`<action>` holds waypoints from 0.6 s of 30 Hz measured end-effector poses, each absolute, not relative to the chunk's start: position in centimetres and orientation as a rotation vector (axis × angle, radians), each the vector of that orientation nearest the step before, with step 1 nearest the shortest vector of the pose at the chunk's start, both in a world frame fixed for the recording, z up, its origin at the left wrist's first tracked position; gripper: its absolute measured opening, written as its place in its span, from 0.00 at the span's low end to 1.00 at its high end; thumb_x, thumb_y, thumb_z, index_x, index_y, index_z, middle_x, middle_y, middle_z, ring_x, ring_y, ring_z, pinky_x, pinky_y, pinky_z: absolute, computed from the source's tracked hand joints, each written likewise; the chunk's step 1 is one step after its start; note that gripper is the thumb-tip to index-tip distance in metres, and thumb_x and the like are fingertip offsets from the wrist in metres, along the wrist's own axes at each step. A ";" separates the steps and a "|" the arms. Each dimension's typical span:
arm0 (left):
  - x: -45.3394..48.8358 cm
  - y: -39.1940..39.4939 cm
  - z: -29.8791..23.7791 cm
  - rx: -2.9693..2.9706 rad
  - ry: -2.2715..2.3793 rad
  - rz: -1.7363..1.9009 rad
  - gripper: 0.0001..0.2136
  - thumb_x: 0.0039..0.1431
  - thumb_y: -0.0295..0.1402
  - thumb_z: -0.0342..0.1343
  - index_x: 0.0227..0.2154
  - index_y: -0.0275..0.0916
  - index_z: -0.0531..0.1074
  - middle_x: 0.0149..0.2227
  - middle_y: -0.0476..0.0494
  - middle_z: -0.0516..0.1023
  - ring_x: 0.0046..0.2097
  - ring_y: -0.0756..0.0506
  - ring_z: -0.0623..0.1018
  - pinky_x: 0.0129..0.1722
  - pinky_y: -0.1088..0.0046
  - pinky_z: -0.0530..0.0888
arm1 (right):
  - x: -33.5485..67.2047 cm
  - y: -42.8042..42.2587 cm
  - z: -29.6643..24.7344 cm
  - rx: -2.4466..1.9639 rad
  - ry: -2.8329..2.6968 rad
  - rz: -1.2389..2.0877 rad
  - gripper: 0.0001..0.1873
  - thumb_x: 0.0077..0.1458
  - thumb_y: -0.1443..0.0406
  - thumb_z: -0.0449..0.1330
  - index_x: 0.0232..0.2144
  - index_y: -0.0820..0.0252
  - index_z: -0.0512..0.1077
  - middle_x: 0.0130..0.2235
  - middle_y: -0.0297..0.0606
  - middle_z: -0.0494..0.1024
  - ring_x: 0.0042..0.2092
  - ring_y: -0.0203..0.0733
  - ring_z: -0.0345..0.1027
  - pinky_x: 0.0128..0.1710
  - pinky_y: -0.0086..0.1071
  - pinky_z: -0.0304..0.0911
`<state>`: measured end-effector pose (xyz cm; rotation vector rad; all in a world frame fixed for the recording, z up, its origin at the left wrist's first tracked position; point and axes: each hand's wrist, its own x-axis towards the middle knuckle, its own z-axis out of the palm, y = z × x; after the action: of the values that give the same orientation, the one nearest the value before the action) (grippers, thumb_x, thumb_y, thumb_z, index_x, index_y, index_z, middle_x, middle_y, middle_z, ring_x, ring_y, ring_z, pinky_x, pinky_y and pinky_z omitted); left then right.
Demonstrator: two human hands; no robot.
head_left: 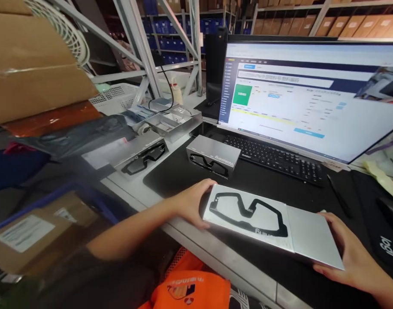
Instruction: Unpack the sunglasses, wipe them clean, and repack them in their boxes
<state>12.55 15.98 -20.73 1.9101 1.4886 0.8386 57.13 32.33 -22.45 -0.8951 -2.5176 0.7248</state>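
Observation:
A long silver glasses box (248, 216) with a black goggle-shaped print lies across both hands above the black desk mat. My left hand (196, 204) is closed around its printed end. My right hand (351, 253) grips the other end, where a plain silver inner section (315, 236) sticks out of the printed sleeve. Beyond them, a second silver glasses box (214, 153) marked "Wakening" rests on the mat near the keyboard. Another silver box (140, 154) with a similar print sits at the left edge of the desk.
A lit monitor (280, 94) and black keyboard (273, 159) stand behind the boxes. A pen (340, 196) and a mouse (391, 212) lie to the right. An open grey tray (173, 122) holds small items at the back left. Cardboard boxes (38, 68) crowd the left side.

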 end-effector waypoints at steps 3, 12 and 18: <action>11.7 15.4 -20.8 1.908 1.490 0.851 0.49 0.27 0.43 0.73 0.56 0.41 0.60 0.53 0.38 0.68 0.54 0.33 0.72 0.58 0.57 0.70 | 56.9 32.3 -22.9 -0.878 -2.525 0.716 0.48 0.38 0.50 0.71 0.59 0.45 0.55 0.54 0.49 0.67 0.53 0.68 0.68 0.51 0.50 0.68; 8.3 11.8 -20.9 1.843 1.616 0.815 0.50 0.30 0.40 0.73 0.61 0.40 0.57 0.59 0.36 0.66 0.60 0.32 0.69 0.62 0.56 0.66 | 54.8 31.8 -22.3 -0.798 -2.548 0.805 0.46 0.39 0.52 0.70 0.58 0.51 0.57 0.53 0.47 0.68 0.52 0.60 0.70 0.49 0.43 0.69; 6.9 12.2 -19.5 1.899 1.677 0.730 0.49 0.34 0.43 0.73 0.62 0.41 0.58 0.63 0.36 0.65 0.63 0.32 0.67 0.65 0.57 0.64 | 55.7 32.6 -22.2 -0.869 -2.492 0.772 0.48 0.36 0.54 0.72 0.58 0.54 0.59 0.53 0.48 0.70 0.52 0.62 0.70 0.51 0.44 0.69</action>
<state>6.87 12.24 -19.46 1.8987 1.6772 0.7297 55.73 32.60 -22.20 -0.8688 -2.4921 0.7725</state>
